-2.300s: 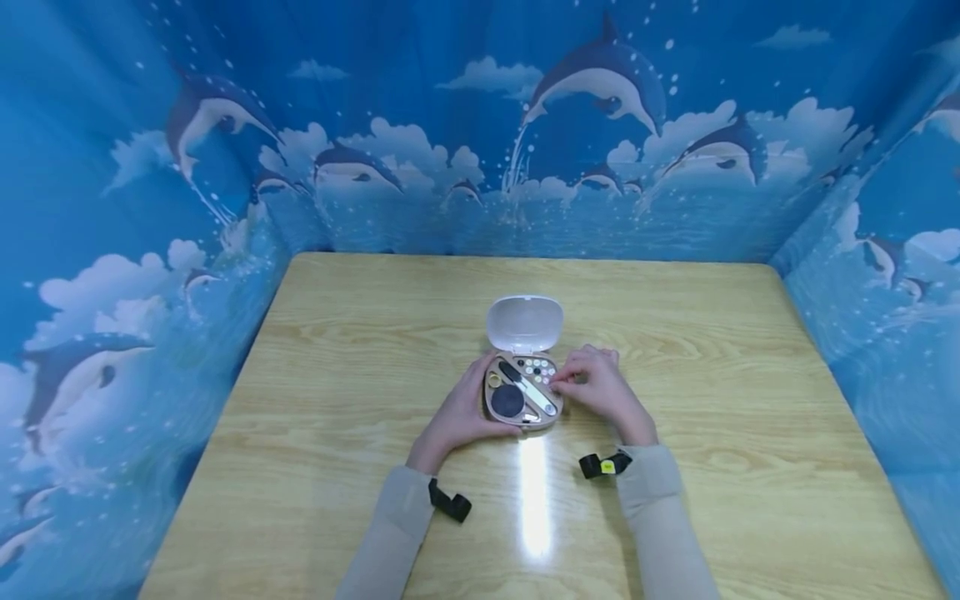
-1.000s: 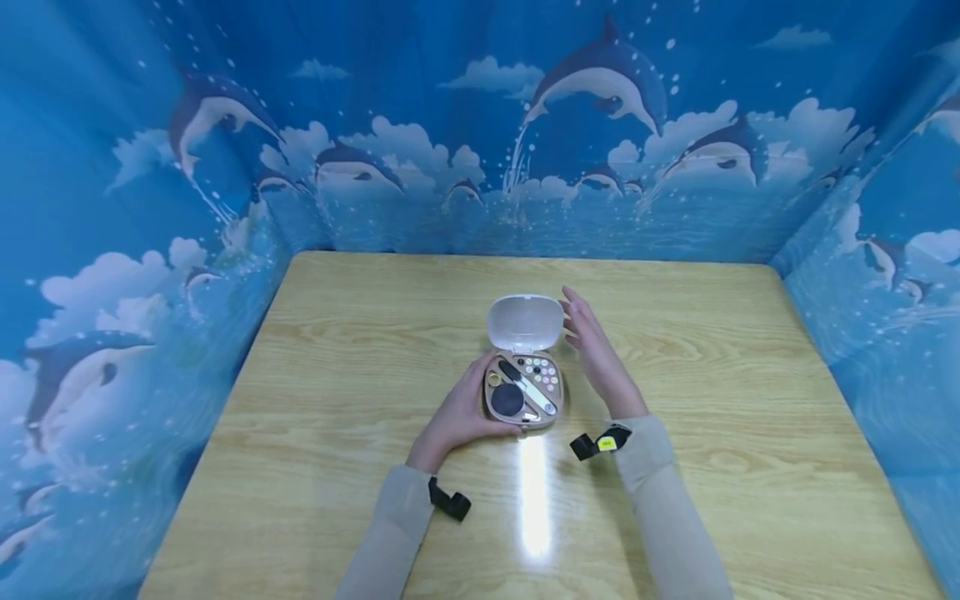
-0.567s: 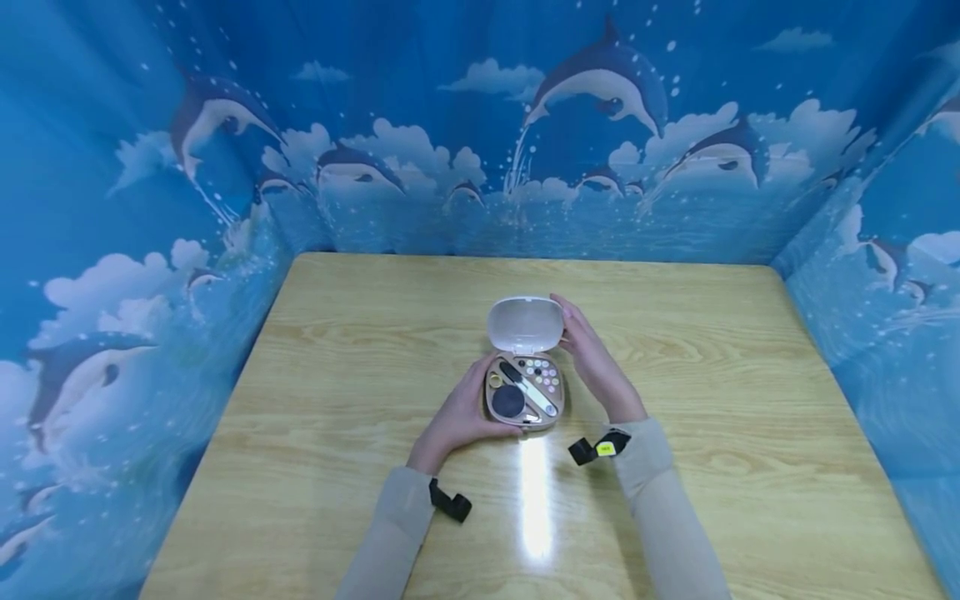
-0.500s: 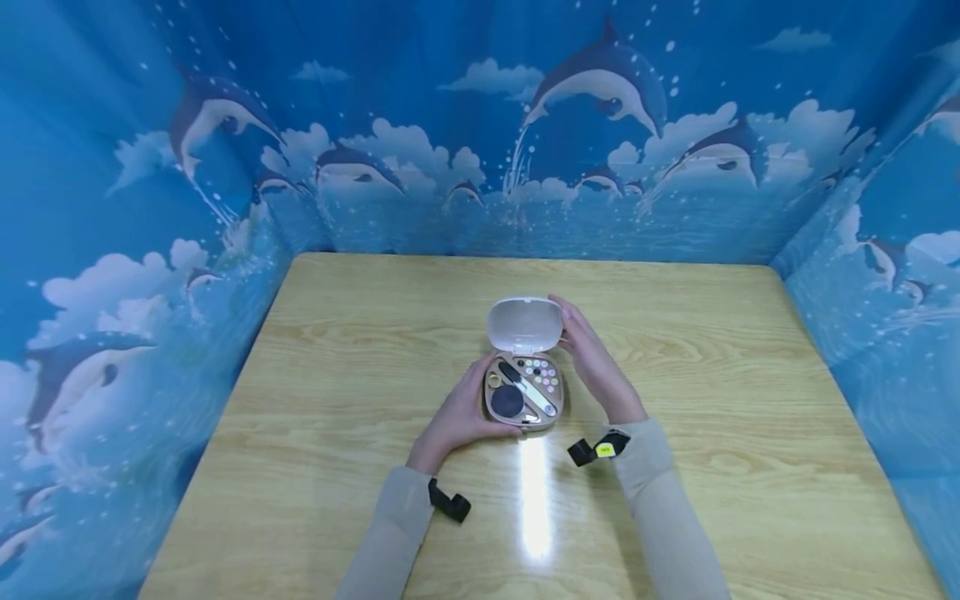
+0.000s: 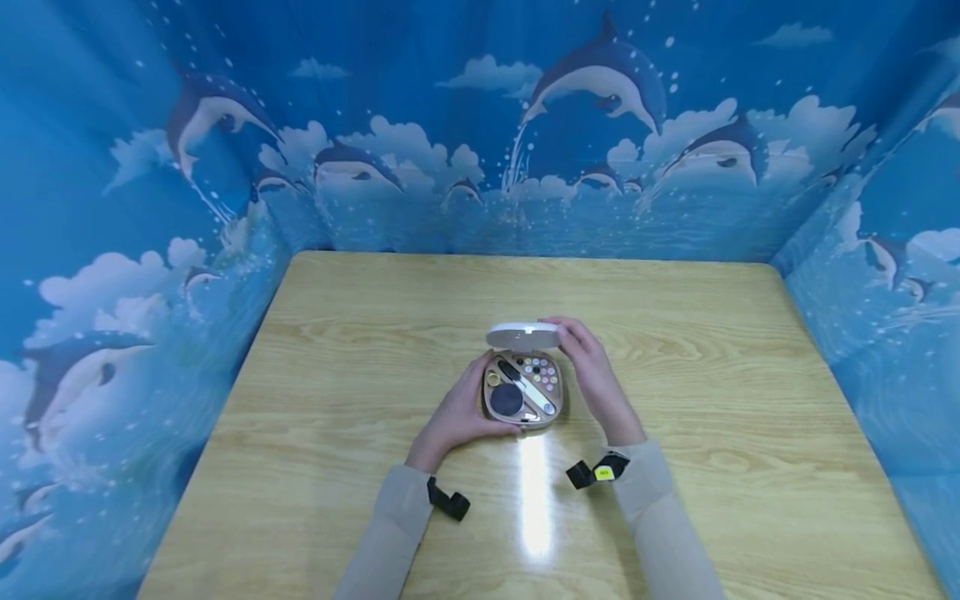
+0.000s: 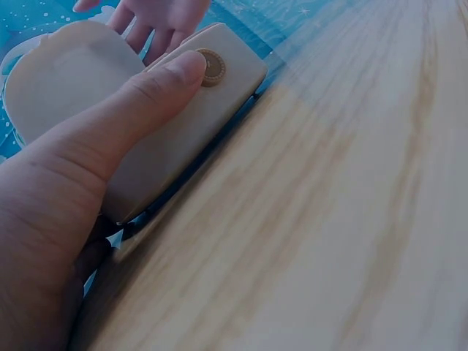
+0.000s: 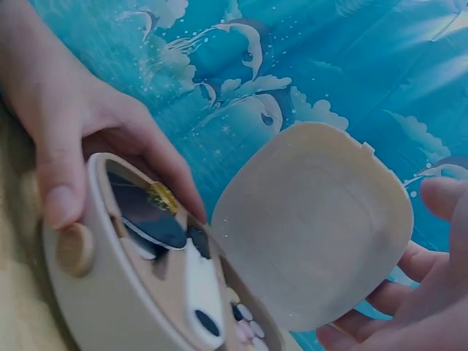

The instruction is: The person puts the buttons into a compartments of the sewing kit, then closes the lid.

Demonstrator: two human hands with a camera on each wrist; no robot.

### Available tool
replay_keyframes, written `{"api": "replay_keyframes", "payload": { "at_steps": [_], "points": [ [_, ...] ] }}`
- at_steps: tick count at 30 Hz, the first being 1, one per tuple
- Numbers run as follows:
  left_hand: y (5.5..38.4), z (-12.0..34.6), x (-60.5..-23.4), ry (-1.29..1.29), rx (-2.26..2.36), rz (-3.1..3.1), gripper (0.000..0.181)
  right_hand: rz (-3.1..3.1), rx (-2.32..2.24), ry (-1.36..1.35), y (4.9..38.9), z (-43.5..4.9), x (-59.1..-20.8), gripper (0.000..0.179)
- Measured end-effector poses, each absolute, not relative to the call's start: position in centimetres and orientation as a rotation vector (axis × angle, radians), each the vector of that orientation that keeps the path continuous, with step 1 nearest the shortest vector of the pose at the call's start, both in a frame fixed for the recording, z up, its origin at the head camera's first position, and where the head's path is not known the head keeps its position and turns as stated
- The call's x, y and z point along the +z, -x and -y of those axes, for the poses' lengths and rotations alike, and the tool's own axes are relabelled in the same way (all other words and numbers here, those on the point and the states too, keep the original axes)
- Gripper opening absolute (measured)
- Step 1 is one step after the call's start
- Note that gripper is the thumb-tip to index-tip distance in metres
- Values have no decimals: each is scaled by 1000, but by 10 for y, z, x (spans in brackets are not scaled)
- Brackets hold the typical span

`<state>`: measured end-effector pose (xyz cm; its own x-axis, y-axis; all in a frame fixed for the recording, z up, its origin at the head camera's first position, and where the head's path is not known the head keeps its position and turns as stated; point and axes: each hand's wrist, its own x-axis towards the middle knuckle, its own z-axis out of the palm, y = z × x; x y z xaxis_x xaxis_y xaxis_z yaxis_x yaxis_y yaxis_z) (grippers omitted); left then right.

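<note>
A beige sewing kit box [image 7: 110, 285] stands on the table with its white lid [image 5: 522, 337] tilted partly down on its hinge. My left hand [image 5: 459, 410] grips the box's left side, the thumb at the round front catch [image 6: 213, 67]. At the lid's right edge is my right hand [image 5: 595, 375], its fingers against the lid's outer side and the thumb apart from it in the right wrist view. Inside are small round buttons [image 5: 542, 367], a dark round piece [image 5: 507, 400], a gold-coloured spool-like piece [image 7: 162, 197] and a white tool with a black tip [image 7: 203, 300].
The wood-grain table [image 5: 360, 333] extends on all sides of the box, with a bright light reflection [image 5: 534, 500] in front. A blue dolphin-print curtain [image 5: 450, 125] hangs around the table's back and sides. Small black wrist cameras [image 5: 450, 502] sit on both wrists.
My right hand has gone from the buttons to the lid's right edge. The lid, upright before, now leans forward and lower. My left hand has kept its place on the box.
</note>
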<state>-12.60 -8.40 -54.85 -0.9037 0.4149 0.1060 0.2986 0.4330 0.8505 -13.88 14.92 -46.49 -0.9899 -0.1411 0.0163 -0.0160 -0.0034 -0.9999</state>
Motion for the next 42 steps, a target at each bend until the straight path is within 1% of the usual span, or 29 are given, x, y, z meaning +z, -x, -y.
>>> {"api": "replay_keyframes", "payload": {
  "at_steps": [6, 10, 12, 15, 24, 27, 30, 32, 39, 42],
  "points": [
    [126, 85, -548, -630, 1485, -2572, 151, -2120, -2203, 242, 127, -149, -472, 39],
    [125, 85, -548, -614, 1457, -2583, 151, -2107, -2196, 275, 119, -150, -480, 36],
    [125, 84, -547, -616, 1446, -2586, 150, -2123, -2159, 313, 116, -150, -484, 37],
    [124, 84, -547, -624, 1438, -2590, 148, -2162, -2066, 392, 110, -153, -491, 42],
    [124, 85, -546, -640, 1400, -2619, 147, -2289, -1880, 520, 101, -159, -512, 70],
    [124, 85, -547, -646, 1396, -2622, 146, -2366, -1801, 551, 99, -158, -517, 74],
    [123, 85, -547, -647, 1392, -2622, 142, -2422, -1751, 577, 98, -158, -520, 74],
    [123, 85, -548, -647, 1392, -2618, 140, -2447, -1738, 584, 97, -157, -519, 73],
    [122, 84, -545, -616, 1388, -2602, 138, -2497, -1722, 624, 87, -148, -482, 65],
    [122, 84, -545, -607, 1391, -2596, 137, -2514, -1729, 624, 87, -147, -481, 64]
  ]
}}
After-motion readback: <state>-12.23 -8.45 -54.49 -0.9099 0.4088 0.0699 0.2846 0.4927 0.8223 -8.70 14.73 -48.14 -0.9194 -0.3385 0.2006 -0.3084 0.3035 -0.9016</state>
